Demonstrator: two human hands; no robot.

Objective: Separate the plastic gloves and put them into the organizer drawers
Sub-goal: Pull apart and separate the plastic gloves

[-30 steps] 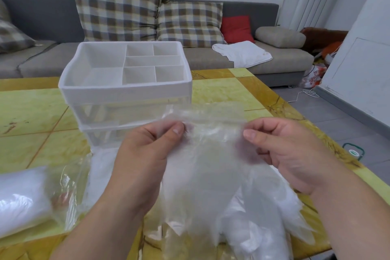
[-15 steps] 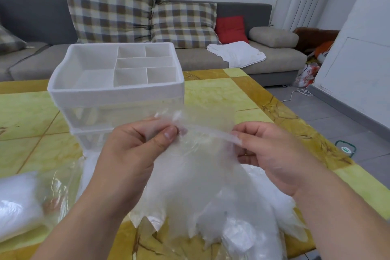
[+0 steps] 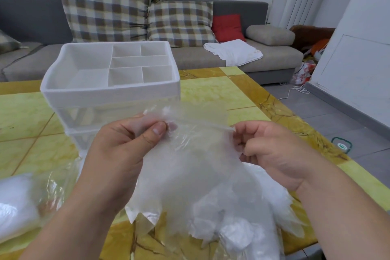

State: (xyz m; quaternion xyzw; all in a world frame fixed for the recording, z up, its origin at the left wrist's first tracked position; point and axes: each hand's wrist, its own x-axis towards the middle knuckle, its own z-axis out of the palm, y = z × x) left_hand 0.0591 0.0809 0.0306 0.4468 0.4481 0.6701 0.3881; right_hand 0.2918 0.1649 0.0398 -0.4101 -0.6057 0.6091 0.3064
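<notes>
A stack of thin clear plastic gloves (image 3: 190,175) hangs in front of me, cuffs up and fingers pointing down. My left hand (image 3: 124,152) pinches the cuff edge between thumb and fingers on the left. My right hand (image 3: 272,152) pinches the cuff's right end, and the edge is stretched taut between the two hands. Behind the gloves stands the white organizer (image 3: 109,91), with a compartment tray on top and clear drawers below, partly hidden by my hands. More crumpled gloves (image 3: 238,234) lie on the table under my hands.
A clear bag with white contents (image 3: 19,209) lies at the left on the yellow-green tiled table (image 3: 211,93). The table's right edge runs close by my right arm. A grey sofa (image 3: 274,57) with checked cushions stands beyond the table.
My right hand has curled tighter and pulled one cuff layer rightward away from the stack. The left hand keeps its pinch. The view has shifted a little.
</notes>
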